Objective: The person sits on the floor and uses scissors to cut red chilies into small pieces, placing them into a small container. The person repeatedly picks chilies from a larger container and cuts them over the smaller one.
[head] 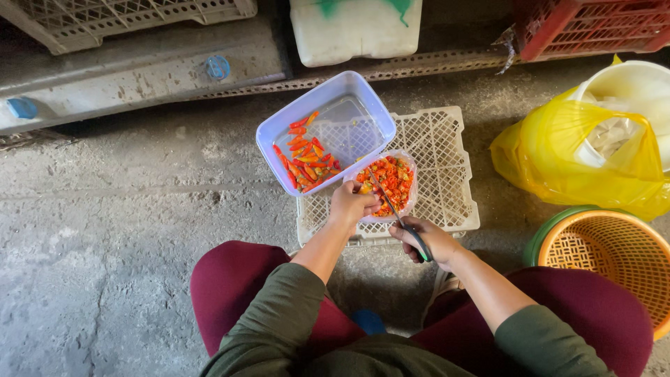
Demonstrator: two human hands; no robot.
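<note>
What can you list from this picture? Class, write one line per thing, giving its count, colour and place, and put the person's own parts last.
rectangular tub: one, pale blue-white, tilted on the flat crate's left corner
whole chillies: many, red and orange, in the tub's low end
round container: one, clear, on the flat crate
cut chillies: many, red and orange, in the round container
scissors: one pair, green handles, blades over the cut chillies
flat crate: one, white, on the concrete floor
plastic bag: one, yellow, right
bucket: one, white, inside the bag
basket: one, orange, lower right
red crate: one, top right
left hand: on the round container's rim
right hand: holding the scissors
</note>
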